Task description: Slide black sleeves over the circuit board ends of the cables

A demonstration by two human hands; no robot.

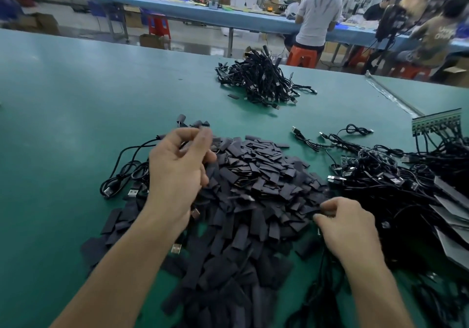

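L hand [177, 167] curling round cables [132, 165], hovering over sleeve pile [253, 175], R hand [349, 228] pinching black piece [321, 209] at pile's rt edge

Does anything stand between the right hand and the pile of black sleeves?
Nothing visible. The right hand is at the right edge of the sleeve pile, pinching a black piece; blur hides whether it is a sleeve. The left hand grips cables above the pile.

No legible txt — shirt print [442, 33], far rt, too blurred.
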